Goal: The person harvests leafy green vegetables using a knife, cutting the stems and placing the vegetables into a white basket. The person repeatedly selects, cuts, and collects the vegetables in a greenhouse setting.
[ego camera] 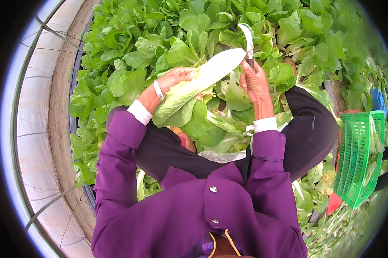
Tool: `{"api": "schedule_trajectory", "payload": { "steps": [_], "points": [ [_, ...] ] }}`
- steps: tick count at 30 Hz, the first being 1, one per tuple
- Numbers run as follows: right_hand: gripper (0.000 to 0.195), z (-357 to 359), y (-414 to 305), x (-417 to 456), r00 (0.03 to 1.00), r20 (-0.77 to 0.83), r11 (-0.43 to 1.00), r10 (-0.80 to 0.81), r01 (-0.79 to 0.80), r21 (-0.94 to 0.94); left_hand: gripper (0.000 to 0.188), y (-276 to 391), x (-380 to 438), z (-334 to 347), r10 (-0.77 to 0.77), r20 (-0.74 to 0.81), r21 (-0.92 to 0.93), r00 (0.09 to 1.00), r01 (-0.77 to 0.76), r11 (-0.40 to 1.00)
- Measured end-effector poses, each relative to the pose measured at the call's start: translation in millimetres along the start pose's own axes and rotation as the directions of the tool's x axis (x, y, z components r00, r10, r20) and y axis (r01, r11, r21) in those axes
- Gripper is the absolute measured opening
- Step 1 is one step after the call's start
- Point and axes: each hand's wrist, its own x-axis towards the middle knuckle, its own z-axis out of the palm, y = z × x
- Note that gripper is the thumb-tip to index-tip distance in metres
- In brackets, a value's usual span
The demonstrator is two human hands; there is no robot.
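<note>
A pale head of leafy greens (210, 74), with a broad white stalk, lies slantwise across my lap, its white end up and to the right. My left hand (173, 80), wearing a silver bangle, grips it around the leafy middle. In my right hand (255, 80) is a sickle-shaped knife (247, 38) with a dark handle; its curved blade points upward. The thumb side of that hand is close to the white end; whether it touches I cannot tell. Loose leaves (213, 129) lie between my bent legs, below both hands.
Growing leafy greens (155, 45) fill the bed ahead and to the left. A green plastic crate (358, 158) stands at right, near a blue object (378, 101) and red material (334, 203). Plastic greenhouse sheeting (36, 122) with thin hoops runs along the left. Cut leaves litter the ground at right.
</note>
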Motion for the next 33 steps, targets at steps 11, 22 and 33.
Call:
{"api": "schedule_trajectory", "payload": {
  "steps": [11,22,33],
  "points": [
    [0.033,2,21,0,0.989,-0.138,0.998,0.062,-0.059,0.027,0.067,-9,18,46,-0.044,-0.141,0.235,0.989,0.077,0.969],
    [0.038,21,10,-10,0.982,-0.094,0.956,0.161,-0.179,-0.232,0.06,-15,30,45,0.057,-0.22,0.407,0.974,0.039,0.913],
    [0.029,-9,0,-16,0.978,0.03,0.978,0.208,-0.208,0.028,0.056,8,54,46,0.072,-0.087,0.823,0.994,0.03,0.567]
  ]
}}
